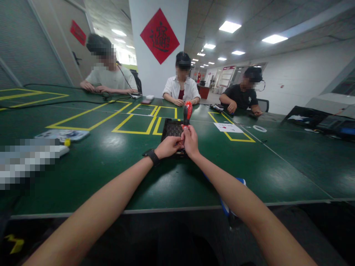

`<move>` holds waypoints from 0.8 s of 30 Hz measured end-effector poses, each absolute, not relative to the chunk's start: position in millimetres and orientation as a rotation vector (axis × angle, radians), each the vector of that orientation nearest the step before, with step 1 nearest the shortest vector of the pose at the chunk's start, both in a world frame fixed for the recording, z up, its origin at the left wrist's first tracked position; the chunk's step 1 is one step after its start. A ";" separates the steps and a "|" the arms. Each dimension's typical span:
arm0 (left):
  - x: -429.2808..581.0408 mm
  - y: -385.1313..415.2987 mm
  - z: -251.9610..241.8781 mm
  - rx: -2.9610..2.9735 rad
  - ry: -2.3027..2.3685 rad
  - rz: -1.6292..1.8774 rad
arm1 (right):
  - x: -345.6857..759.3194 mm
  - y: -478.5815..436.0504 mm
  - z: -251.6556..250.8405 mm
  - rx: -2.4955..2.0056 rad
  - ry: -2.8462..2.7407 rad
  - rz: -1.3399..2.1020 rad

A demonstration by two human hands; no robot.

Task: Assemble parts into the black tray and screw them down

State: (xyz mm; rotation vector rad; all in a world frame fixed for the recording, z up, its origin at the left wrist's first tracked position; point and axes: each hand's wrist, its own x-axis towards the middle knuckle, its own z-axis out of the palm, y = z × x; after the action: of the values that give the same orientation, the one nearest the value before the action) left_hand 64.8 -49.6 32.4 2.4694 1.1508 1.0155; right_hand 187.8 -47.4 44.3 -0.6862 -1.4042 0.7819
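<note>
A red and black screwdriver (pixel 187 112) stands upright over a black tray (pixel 172 130) on the green table (pixel 116 162). My right hand (pixel 190 142) is closed around the lower end of its handle. My left hand (pixel 168 146), with a black watch on the wrist, pinches something small right beside the tool's tip at the tray's near edge; what it pinches is hidden.
Three other people sit along the far side of the table. Yellow tape boxes (pixel 135 123) mark the surface. A white paper (pixel 227 127) and a tape roll (pixel 259 128) lie to the right. A flat pack (pixel 63 135) lies at left. A blue object (pixel 226 207) shows under my right forearm.
</note>
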 end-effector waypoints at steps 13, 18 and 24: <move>66.1 -54.0 35.0 2.518 1.252 1.029 | 186.4 -51.8 44.5 -0.688 -1.395 0.732; 64.9 -51.9 33.9 2.561 1.225 1.013 | 187.8 -51.3 45.3 -0.685 -1.390 0.713; 67.6 -59.2 38.6 2.764 1.306 0.938 | 187.9 -51.9 43.6 -0.679 -1.433 0.639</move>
State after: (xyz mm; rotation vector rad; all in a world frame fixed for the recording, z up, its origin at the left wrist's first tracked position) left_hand 67.6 -59.2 38.6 2.7640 1.3058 0.9384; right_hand 187.9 -51.9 43.6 -0.6789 -1.4326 0.6387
